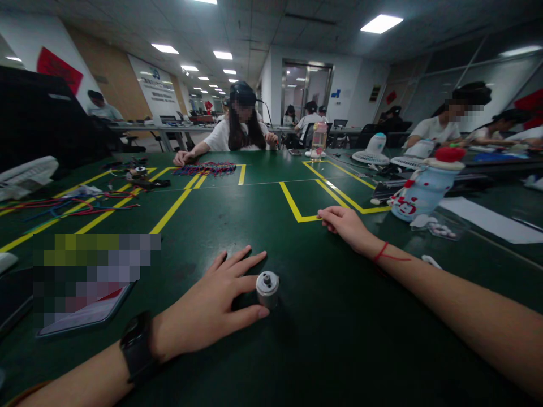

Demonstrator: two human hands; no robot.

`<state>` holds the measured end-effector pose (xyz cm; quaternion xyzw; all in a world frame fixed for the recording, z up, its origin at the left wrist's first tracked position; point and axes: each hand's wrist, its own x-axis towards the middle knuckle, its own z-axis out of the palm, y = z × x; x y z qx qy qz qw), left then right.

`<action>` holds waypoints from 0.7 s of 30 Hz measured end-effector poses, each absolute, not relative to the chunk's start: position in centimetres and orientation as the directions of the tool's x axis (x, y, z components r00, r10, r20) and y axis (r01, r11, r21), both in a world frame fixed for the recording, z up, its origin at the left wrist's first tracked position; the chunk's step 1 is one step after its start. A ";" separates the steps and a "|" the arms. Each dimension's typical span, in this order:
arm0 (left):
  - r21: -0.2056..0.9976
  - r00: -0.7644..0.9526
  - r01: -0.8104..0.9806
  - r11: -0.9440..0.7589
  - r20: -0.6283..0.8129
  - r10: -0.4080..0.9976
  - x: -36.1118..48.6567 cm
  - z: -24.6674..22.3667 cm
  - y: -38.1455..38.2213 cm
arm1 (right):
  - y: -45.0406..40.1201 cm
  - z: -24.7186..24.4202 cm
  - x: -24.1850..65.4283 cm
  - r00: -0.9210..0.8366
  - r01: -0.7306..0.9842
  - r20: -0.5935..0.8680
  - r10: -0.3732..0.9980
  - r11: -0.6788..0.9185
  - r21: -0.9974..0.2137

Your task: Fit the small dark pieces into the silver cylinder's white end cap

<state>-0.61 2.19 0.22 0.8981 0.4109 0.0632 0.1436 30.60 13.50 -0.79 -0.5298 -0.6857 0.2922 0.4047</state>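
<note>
L hand [212,302] @ motor [267,291]: vert., shaft [267,277] up.

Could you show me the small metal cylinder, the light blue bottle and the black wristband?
Metal cylinder [268,290]: head view, upper part of its side.
Light blue bottle [429,189]: head view, middle of its body.
Black wristband [139,349]: head view, middle of its band.

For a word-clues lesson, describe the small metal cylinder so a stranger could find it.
On the green table, find the left hand with fingers spread. By its thumb and forefinger stands the silver cylinder, its upright shape and dark top stub unlike the flat device nearby.
</note>
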 end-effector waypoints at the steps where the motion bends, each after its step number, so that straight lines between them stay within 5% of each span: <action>1: 0.311 0.656 0.719 -0.622 -0.007 0.755 -0.6 0.2 2.2 | 13.8 -0.9 30.8 -0.104 0.485 0.242 0.965 0.261 -0.835; 15: 0.314 0.658 0.715 -0.625 0.001 0.753 -0.5 0.3 2.2 | 10.0 0.0 27.7 -0.341 0.586 0.238 0.910 0.403 -0.703; 21: 0.295 0.660 0.716 -0.633 0.011 0.751 -0.5 0.0 2.3 | 4.6 1.7 23.1 -0.585 0.285 0.433 0.686 0.674 -0.682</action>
